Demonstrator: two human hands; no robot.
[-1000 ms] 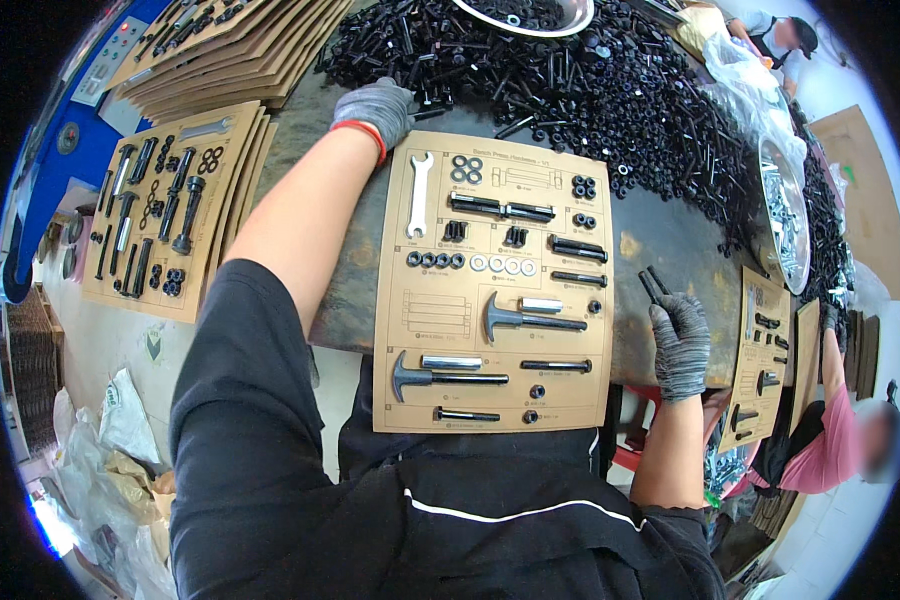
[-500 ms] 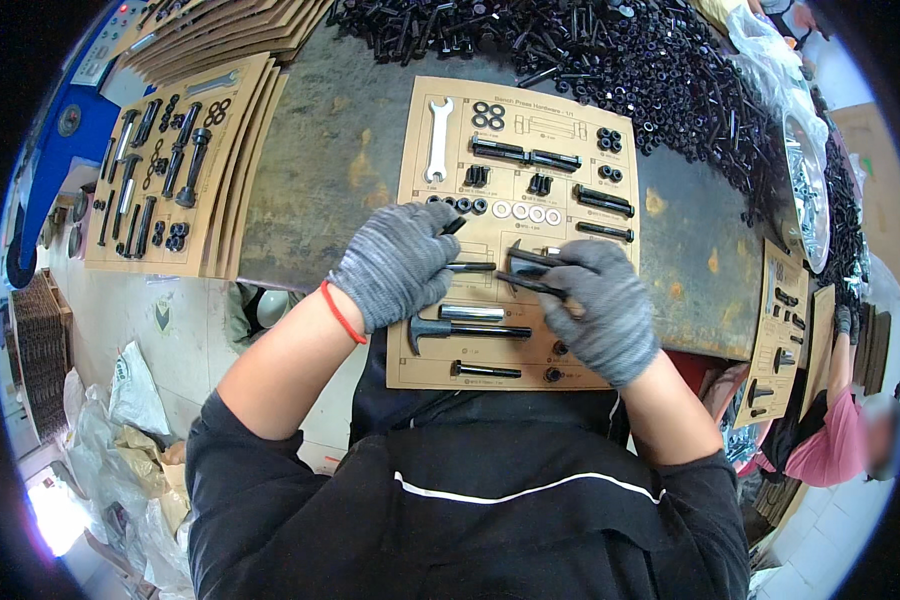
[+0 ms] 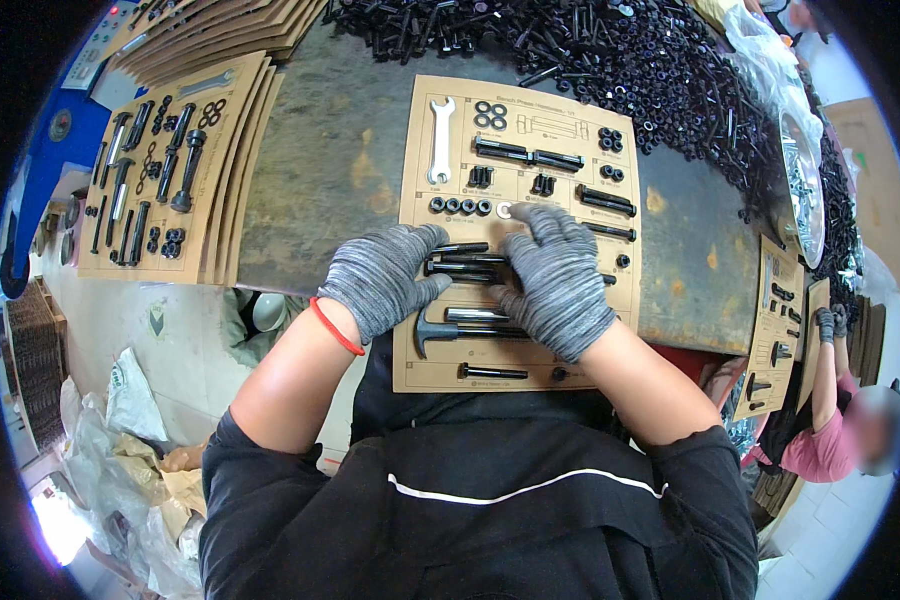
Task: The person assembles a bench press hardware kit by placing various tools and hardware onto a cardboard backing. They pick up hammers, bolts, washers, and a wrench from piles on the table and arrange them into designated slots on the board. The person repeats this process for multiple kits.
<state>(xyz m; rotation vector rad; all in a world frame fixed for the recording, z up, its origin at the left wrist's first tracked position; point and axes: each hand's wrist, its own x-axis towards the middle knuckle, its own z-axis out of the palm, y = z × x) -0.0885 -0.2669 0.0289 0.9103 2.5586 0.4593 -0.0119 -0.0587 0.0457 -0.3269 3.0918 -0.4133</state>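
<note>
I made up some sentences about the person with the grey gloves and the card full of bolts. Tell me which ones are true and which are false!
1. Both hands wear grey gloves. True: the left hand and the right hand are both gloved.
2. The hands rest on the heap of loose bolts. False: they rest on the cardboard card; the heap of bolts lies beyond it.
3. A silver wrench lies on the card. True.
4. The left wrist has a blue band. False: the wrist band is red.
5. The hammer-shaped part lies below the left hand. True.
6. The table is bare apart from one card. False: a stack of filled cards lies at the left.
</note>
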